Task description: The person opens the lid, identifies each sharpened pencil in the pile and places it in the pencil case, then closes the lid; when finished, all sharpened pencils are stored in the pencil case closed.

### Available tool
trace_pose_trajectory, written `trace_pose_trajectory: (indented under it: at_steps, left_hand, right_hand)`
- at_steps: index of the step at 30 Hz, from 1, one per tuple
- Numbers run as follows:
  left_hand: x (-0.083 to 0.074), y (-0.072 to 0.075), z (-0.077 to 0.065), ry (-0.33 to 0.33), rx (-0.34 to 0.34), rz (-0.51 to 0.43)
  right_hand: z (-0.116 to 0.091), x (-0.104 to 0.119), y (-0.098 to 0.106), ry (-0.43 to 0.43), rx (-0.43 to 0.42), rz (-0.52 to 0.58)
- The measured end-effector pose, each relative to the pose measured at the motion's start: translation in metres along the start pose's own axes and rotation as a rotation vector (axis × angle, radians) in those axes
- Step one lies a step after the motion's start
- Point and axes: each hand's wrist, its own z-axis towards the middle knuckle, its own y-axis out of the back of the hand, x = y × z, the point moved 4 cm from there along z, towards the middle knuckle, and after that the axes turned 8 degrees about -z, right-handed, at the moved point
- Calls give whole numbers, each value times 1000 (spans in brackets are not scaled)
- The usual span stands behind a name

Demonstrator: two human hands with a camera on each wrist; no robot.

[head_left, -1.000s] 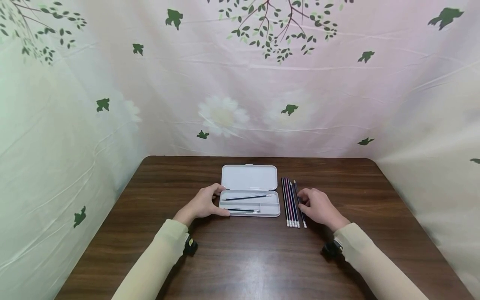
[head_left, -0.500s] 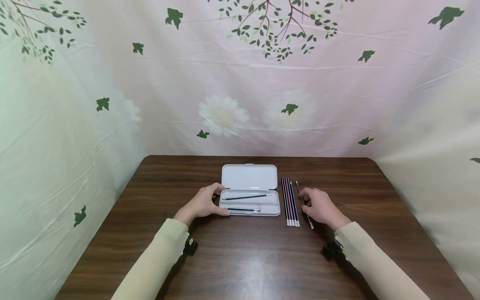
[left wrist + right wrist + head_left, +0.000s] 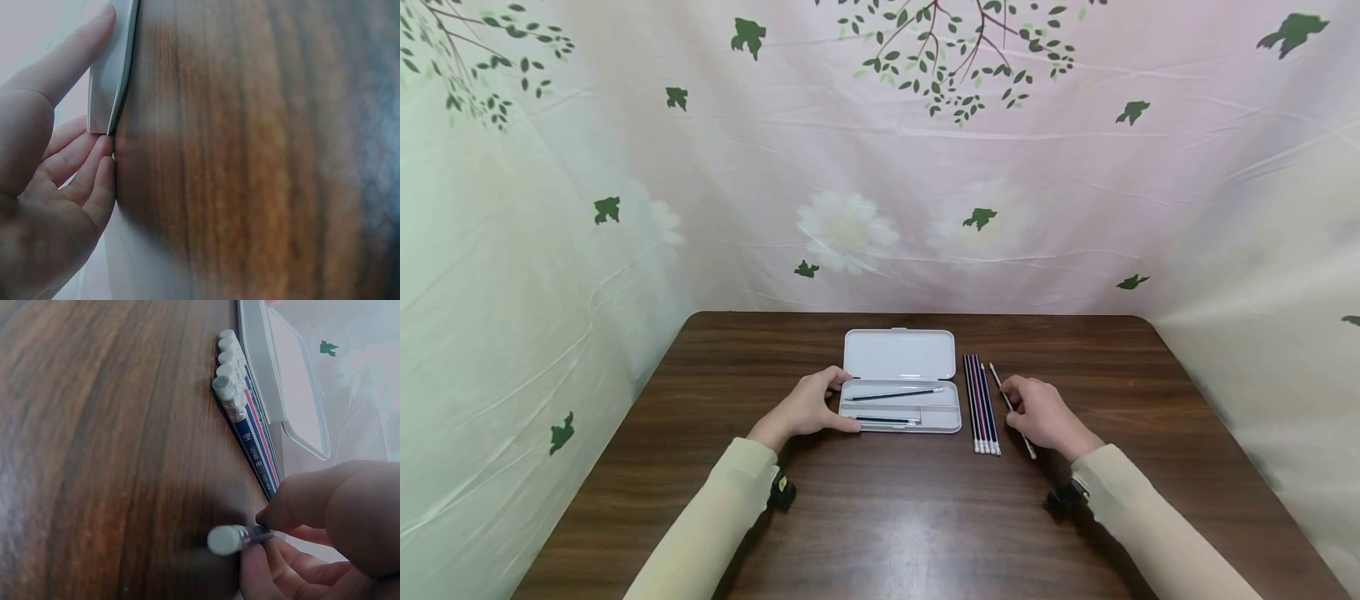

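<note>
Pencils lie both inside and outside a white pencil case (image 3: pixel 942 421), whose lid (image 3: pixel 899 354) is laid back on the far side, on the brown counter (image 3: pixel 880 517). One pencil (image 3: pixel 891 395) rests at a slant in the case's long far compartment; at least one more pencil (image 3: pixel 887 420) lies in the near left compartment, though I cannot tell whether there are two. To the case's right, a row of pencils (image 3: pixel 982 408) lies side by side, eraser ends toward the person.

The right grip (image 3: pixel 1037 412) pinches a single pencil (image 3: pixel 1000 383) between thumb and fingers, just right of the row and apart from it at the eraser end, which shows plainly from the right wrist. The left grip (image 3: pixel 808 406) holds the left end of the case, thumb at the near edge and fingers around the side.

Judging by how things lie, the work is partway along: a few pencils are in the case, while the row and the pinched pencil are outside it, and the lid is not yet down.
</note>
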Motion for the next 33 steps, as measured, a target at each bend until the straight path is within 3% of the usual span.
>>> trace_pose_trajectory:
  at_steps: [23,33]
  left_hand:
    - [1,0,0,9,0,8]
    - [1,1,0,14,1,19]
  right_hand:
    - [-3,0,18,-34,-70,43]
    - [2,20,24,56,-116,41]
